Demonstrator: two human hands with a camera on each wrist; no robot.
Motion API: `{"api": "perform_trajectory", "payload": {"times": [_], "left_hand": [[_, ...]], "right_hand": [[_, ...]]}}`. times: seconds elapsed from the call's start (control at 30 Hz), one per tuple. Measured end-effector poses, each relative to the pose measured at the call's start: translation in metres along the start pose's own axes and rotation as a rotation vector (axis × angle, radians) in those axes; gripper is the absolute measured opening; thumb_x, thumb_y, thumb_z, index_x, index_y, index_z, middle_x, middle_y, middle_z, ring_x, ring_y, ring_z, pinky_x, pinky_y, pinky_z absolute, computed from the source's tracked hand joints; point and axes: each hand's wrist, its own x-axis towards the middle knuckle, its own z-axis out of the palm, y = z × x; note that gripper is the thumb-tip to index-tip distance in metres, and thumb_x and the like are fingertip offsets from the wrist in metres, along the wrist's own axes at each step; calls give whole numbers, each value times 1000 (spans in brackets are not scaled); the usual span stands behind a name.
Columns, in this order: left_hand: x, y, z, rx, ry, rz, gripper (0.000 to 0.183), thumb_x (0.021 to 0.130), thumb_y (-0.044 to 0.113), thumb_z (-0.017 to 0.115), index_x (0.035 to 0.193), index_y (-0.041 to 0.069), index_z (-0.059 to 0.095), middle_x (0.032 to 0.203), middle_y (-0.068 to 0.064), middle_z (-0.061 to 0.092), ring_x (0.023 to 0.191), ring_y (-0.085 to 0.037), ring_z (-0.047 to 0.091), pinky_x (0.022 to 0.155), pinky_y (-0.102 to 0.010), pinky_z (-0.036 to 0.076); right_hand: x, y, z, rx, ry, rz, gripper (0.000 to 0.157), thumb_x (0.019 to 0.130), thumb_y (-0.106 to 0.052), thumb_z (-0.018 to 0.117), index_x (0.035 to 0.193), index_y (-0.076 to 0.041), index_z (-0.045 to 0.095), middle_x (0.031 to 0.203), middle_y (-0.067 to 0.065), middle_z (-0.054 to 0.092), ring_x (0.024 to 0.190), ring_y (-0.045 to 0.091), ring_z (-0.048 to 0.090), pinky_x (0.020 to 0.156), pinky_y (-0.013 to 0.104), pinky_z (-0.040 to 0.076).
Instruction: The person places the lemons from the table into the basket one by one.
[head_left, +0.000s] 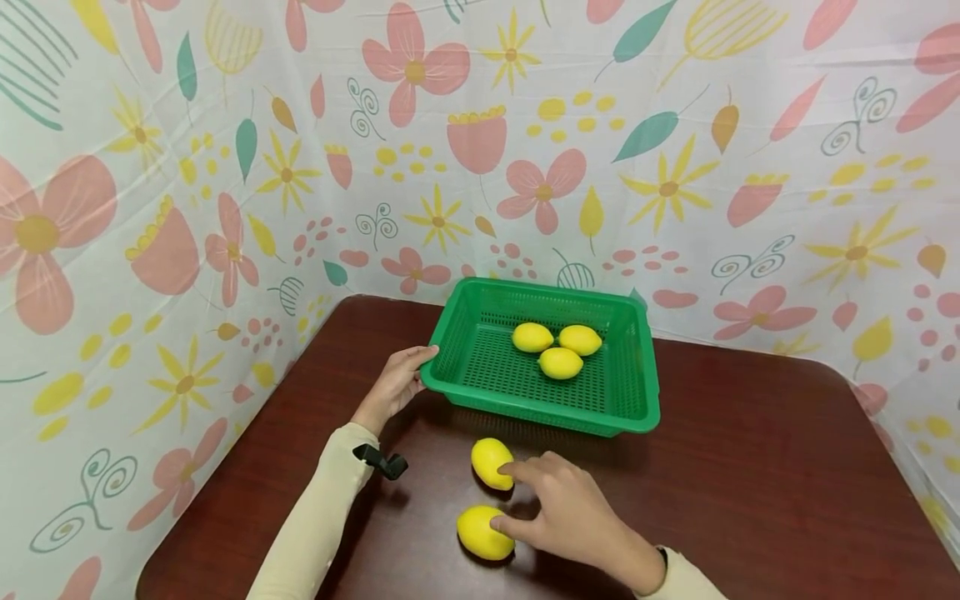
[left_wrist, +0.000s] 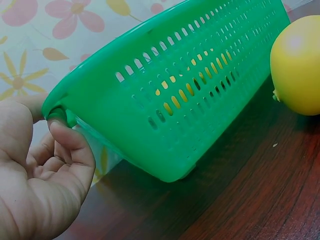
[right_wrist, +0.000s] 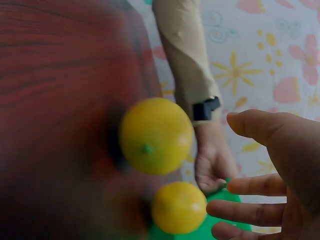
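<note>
A green plastic basket [head_left: 525, 400] stands on the table with three lemons [head_left: 561, 363] inside. My left hand [head_left: 393, 385] grips its left rim, thumb and fingers pinching the edge in the left wrist view. In front of the basket, two more lemons lie on the table: a farther lemon [head_left: 491, 463] and a nearer lemon [head_left: 485, 532]. Over their right sides hovers my right hand [head_left: 573, 508], fingers spread and thumb apart. In the right wrist view a gap shows between the right hand [right_wrist: 280, 170] and the nearer lemon [right_wrist: 156, 136].
The dark red-brown wooden table [head_left: 750, 467] has rounded far corners. A flower-patterned cloth [head_left: 675, 100] hangs behind it and along the left side. A black strap mount [head_left: 381, 460] sits on the left wrist.
</note>
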Motion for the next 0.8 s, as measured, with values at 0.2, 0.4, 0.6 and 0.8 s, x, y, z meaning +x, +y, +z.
{"api": "perform_trajectory", "payload": {"times": [0.2, 0.4, 0.6, 0.8], "left_hand": [[0, 0, 1, 4, 1, -5, 37, 106, 25, 61, 126, -5, 58, 90, -5, 65, 72, -9, 63, 69, -25, 56], [0, 0, 2, -4, 0, -4, 35, 105, 25, 62, 124, -4, 59, 88, -4, 64, 69, -9, 62, 67, -24, 54], [0, -1, 1, 1, -3, -1, 35, 106, 26, 61, 123, -4, 59, 89, -3, 64, 70, -9, 62, 68, -23, 54], [-1, 0, 1, 2, -7, 8, 37, 106, 25, 61, 125, -7, 57, 91, -5, 64, 70, -8, 63, 68, -23, 54]], "right_hand": [[-6, -4, 16, -20, -57, -17, 61, 82, -70, 74, 118, -20, 75, 105, -6, 73, 86, 8, 61, 67, 31, 55], [-6, -7, 25, -80, -86, -29, 65, 82, -74, 71, 120, -21, 74, 105, -6, 73, 88, 15, 63, 69, 38, 56], [-6, -10, 31, -89, -107, -45, 59, 79, -69, 77, 117, -23, 73, 104, -8, 71, 89, 13, 62, 67, 33, 53], [-7, -10, 34, -31, -148, -28, 53, 77, -61, 83, 115, -26, 74, 103, -9, 71, 87, 9, 59, 63, 28, 50]]}}
